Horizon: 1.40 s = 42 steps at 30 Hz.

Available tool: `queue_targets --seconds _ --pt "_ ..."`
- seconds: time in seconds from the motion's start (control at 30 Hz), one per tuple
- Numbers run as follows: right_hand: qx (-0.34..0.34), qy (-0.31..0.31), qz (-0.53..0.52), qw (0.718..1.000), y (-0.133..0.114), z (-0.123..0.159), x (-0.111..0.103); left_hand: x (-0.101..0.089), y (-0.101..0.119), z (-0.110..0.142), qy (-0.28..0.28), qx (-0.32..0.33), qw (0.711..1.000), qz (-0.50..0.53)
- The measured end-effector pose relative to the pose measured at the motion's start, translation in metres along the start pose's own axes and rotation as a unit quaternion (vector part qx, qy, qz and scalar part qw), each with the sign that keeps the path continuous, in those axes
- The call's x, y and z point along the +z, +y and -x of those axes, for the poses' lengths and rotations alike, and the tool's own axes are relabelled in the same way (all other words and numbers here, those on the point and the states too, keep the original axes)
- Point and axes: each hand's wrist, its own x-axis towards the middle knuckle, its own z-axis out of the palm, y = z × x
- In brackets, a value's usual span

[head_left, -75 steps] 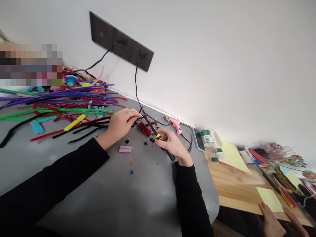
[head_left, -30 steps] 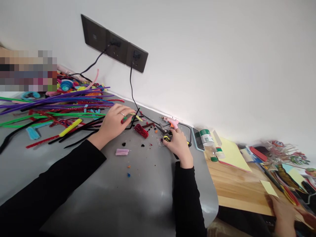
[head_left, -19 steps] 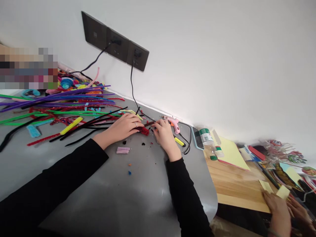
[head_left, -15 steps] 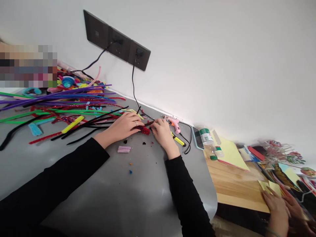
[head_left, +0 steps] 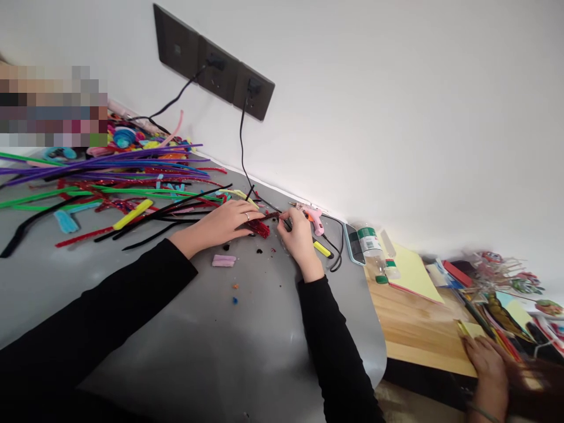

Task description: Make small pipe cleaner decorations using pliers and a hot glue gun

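Note:
My left hand (head_left: pixel 222 226), a ring on one finger, is closed over a bundle of red tinsel pipe cleaners (head_left: pixel 261 228) on the grey table. From the bundle a thin dark red strand runs right toward my right hand (head_left: pixel 296 235). The thumb and fingertips of that hand are pinched together at the strand's end; what exactly lies between them is too small to make out. A pink glue gun (head_left: pixel 314 218) and a yellow-and-black cutter knife (head_left: pixel 323 249) lie just beyond my right hand. Black pipe cleaners (head_left: pixel 152 234) stretch out behind my left wrist.
Purple pipe cleaners (head_left: pixel 110 164) and green ones (head_left: pixel 118 190) cover the left of the table (head_left: pixel 185 346). A lilac piece (head_left: pixel 224 260) lies near my hands. A phone (head_left: pixel 354 244) and bottle (head_left: pixel 371 242) stand right. Another person's hand (head_left: pixel 487 358) holds yellow paper (head_left: pixel 470 329).
My right hand has shifted slightly right, away from the red bundle, its fingers now drawn into a pinch. My left hand stays on the bundle. The other person's hands have moved at the yellow paper.

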Motion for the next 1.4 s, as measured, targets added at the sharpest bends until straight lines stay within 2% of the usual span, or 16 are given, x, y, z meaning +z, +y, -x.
queue_targets --seconds 0.1,0.4,0.67,0.83,0.97,1.07,1.23,1.4 --pt "0.001 -0.005 -0.010 1.000 -0.003 0.000 0.001 0.003 -0.004 -0.001 -0.022 0.005 1.000 -0.015" --pt "0.019 0.018 -0.019 0.999 0.000 0.002 0.000 0.002 0.006 -0.006 0.004 0.058 0.988 -0.140" --pt "0.014 0.012 -0.025 1.000 0.006 0.004 0.004 0.002 0.009 -0.009 0.016 0.064 0.986 -0.151" --pt "-0.027 -0.018 0.026 0.999 0.010 0.007 -0.001 0.001 0.012 -0.009 0.021 0.064 0.984 -0.165" --pt "-0.072 -0.053 -0.005 0.996 0.001 0.010 0.001 0.003 0.013 -0.010 0.026 0.058 0.984 -0.164" --pt "-0.093 -0.079 -0.017 0.992 -0.005 0.008 0.009 0.004 0.011 -0.011 0.023 0.048 0.988 -0.142" --pt "-0.053 -0.061 -0.062 0.995 -0.005 0.004 0.024 -0.001 0.005 -0.008 0.004 -0.015 0.999 -0.037" --pt "-0.019 -0.050 -0.121 0.991 -0.001 0.002 0.029 -0.010 0.007 -0.003 -0.061 -0.085 0.994 -0.008"
